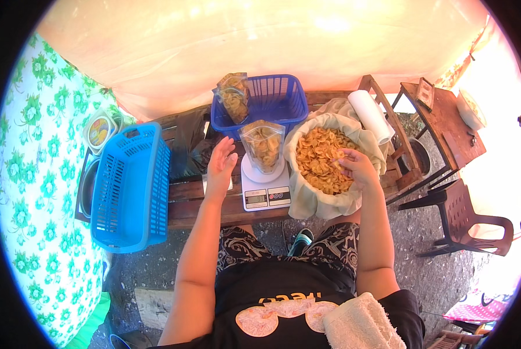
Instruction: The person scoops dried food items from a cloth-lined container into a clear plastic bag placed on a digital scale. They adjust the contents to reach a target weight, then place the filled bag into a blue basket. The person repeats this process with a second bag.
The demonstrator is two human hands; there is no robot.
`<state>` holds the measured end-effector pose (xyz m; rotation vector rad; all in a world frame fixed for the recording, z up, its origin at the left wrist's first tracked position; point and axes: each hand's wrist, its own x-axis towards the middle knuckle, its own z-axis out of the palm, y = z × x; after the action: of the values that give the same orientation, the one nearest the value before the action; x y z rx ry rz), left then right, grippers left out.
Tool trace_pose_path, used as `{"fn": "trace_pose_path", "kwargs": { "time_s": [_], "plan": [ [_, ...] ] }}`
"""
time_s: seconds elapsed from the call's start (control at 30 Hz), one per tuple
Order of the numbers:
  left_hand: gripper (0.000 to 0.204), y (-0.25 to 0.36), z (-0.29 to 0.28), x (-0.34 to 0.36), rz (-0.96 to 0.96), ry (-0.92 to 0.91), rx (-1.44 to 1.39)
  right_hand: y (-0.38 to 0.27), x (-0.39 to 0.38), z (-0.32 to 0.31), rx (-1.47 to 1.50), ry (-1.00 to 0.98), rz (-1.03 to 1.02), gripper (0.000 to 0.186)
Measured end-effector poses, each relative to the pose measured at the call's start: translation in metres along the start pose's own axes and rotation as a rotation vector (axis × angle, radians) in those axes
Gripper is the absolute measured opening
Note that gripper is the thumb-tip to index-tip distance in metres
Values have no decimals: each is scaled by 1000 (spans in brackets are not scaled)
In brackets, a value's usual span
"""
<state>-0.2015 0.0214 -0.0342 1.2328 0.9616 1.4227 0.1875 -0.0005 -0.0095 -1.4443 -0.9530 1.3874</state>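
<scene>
My left hand (220,166) is raised beside the scale with its fingers stretched out, and it holds nothing. My right hand (359,167) is over a heap of thin golden chips (321,157), fingers bent and seemingly pinching some at the heap's right side. The chips fill a round container lined with pale cloth (307,200). Just left of it, a clear zip pouch (264,145) partly full of chips stands upright, its top apparently open, on a white digital kitchen scale (266,196). Neither hand touches the pouch.
Behind the scale, a dark blue basket (283,110) holds another filled pouch (233,99). A light blue basket (126,192) sits at the left of the slatted wooden bench (190,209). A white roll (372,116) lies at back right, near a brown plastic chair (464,215) and small table (441,122).
</scene>
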Motion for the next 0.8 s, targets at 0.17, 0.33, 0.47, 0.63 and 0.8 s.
{"fn": "trace_pose_path", "kwargs": {
  "time_s": [0.17, 0.33, 0.47, 0.63, 0.8],
  "plan": [
    [56, -1, -3, -2, 7, 0, 12, 0, 0, 0, 116, -50, 21, 32],
    [56, 2, -8, -3, -2, 15, 6, 1, 7, -1, 62, -43, 17, 33],
    [55, 3, -11, -4, -15, 29, -15, 0, 9, -2, -95, -17, 2, 33],
    [54, 2, -12, -5, -20, 29, -21, -2, 6, -7, -270, 14, -33, 28],
    [54, -1, -11, -3, 20, 16, -8, -15, 5, 10, -575, 152, -258, 23]
  ]
}}
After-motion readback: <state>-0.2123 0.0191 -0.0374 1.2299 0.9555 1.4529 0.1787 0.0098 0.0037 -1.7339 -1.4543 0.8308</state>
